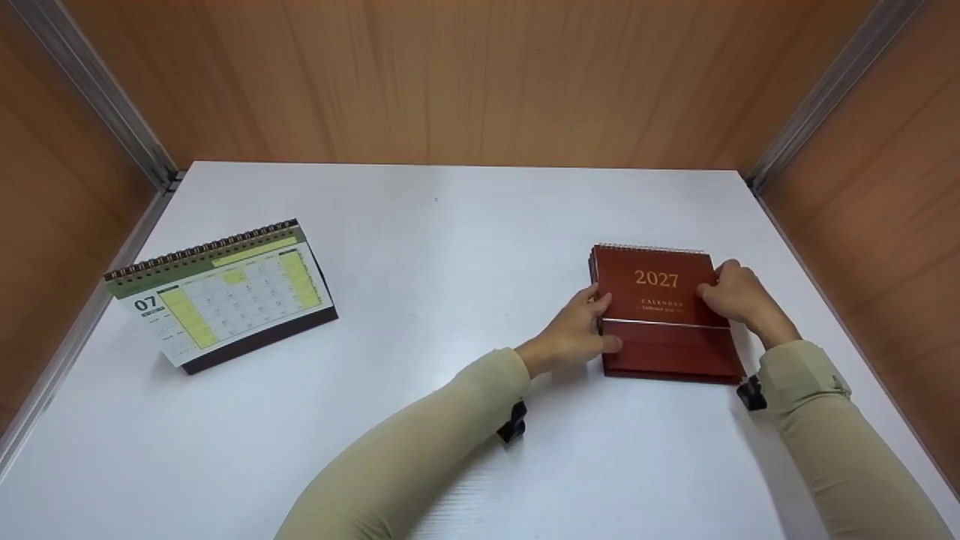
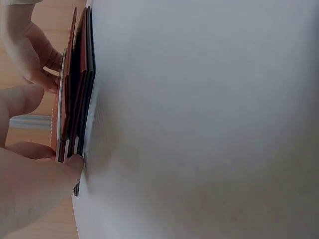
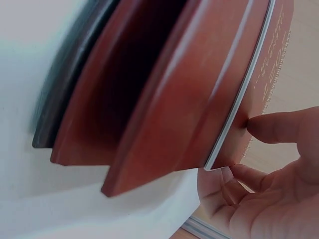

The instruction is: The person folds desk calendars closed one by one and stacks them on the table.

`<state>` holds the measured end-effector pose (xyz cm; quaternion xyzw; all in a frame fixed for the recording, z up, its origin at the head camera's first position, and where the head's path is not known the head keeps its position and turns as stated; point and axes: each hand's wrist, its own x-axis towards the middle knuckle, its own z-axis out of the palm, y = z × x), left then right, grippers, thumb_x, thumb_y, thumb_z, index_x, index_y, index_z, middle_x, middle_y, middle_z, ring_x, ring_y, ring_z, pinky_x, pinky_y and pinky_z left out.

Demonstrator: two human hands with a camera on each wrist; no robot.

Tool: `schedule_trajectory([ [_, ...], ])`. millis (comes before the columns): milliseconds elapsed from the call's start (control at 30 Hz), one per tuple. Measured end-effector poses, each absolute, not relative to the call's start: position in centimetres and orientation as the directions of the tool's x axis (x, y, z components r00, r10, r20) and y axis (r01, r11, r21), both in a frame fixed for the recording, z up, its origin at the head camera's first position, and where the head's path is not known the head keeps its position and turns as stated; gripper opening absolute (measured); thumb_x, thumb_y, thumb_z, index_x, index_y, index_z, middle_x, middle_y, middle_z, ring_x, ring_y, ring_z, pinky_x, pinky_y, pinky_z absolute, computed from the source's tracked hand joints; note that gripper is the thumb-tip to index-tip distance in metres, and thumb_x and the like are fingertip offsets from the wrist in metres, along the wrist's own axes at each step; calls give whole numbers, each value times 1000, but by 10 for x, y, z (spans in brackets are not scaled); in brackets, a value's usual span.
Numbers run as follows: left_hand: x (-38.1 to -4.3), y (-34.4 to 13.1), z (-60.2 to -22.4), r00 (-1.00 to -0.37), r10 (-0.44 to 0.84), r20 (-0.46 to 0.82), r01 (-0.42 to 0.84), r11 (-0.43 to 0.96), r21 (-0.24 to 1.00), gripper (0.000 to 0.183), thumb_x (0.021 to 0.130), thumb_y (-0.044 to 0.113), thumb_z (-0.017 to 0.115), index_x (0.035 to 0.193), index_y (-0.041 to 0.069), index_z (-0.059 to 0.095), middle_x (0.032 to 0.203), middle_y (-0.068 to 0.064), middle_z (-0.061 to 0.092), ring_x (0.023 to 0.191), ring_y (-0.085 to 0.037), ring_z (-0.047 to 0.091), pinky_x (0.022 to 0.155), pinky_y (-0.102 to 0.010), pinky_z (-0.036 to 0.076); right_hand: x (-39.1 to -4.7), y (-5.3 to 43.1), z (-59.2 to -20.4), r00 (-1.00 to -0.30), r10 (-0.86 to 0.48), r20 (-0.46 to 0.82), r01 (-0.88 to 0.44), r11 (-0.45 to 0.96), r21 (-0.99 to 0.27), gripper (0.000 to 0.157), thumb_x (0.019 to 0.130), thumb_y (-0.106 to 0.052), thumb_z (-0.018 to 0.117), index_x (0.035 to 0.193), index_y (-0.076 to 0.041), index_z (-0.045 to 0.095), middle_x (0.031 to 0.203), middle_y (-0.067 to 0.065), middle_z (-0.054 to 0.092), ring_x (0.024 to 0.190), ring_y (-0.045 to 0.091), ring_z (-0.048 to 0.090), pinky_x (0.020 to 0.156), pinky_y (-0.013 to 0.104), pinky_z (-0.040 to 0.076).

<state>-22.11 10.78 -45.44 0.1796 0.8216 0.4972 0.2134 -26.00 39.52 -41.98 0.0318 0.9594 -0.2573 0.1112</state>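
Observation:
A dark red desk calendar [image 1: 660, 262] with a wire spiral along its far edge and "2027" in gold lies folded low at the right of the table. My left hand [image 1: 574, 334] grips its left edge, the thumb near the lower red panel. At the right edge my right hand [image 1: 739, 296] pinches the calendar, thumb on the cover and fingers behind. From the side in the left wrist view, its red and black boards [image 2: 82, 69] lie in layers, slightly fanned apart. A gap shows between the near boards [image 3: 139, 114] in the right wrist view.
A second desk calendar [image 1: 240, 292], green and white with a "07" page and black spiral, stands tilted at the left of the white table [image 1: 420, 247]. Wooden panels [image 1: 465, 82] with metal corner posts [image 1: 825, 90] enclose the table at the back and sides.

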Motion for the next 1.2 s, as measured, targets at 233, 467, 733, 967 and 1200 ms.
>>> schedule_trajectory([
  [233,-218,112,-453,-838,515,-179,103,472,876,87,97,16,76,166,7,25,178,-11,9,164,-28,14,131,-33,17,-259,393,-419,-977,1,-211,98,887,-451,47,106,-13,51,124,29,41,111,41,54,100,45,60,83,52,52],
  [467,-217,113,-454,-827,526,-199,110,499,860,85,99,16,73,167,9,23,179,-10,7,164,-26,12,131,-32,15,-260,392,-419,-977,5,-215,101,895,-435,47,107,-12,51,125,30,41,111,42,55,100,45,59,85,55,52],
  [733,-214,112,-453,-807,539,-241,101,528,843,87,103,20,69,170,16,15,180,-6,-2,165,-24,4,132,-35,14,-262,390,-417,-967,13,-253,121,900,-418,49,109,-14,50,127,30,39,112,42,54,101,45,57,89,58,51],
  [967,-213,109,-451,-793,558,-246,113,532,839,86,104,21,66,171,16,12,179,-6,-4,165,-24,2,132,-37,13,-264,393,-418,-967,5,-255,117,897,-426,52,109,-14,52,129,32,39,117,45,54,105,49,57,94,64,49],
  [1200,-215,106,-454,-779,584,-228,145,521,841,84,105,22,65,170,14,13,179,-7,-4,165,-24,2,132,-35,12,-263,397,-419,-960,17,-278,149,875,-461,57,110,-17,52,136,32,36,123,46,52,112,50,56,101,66,47],
])
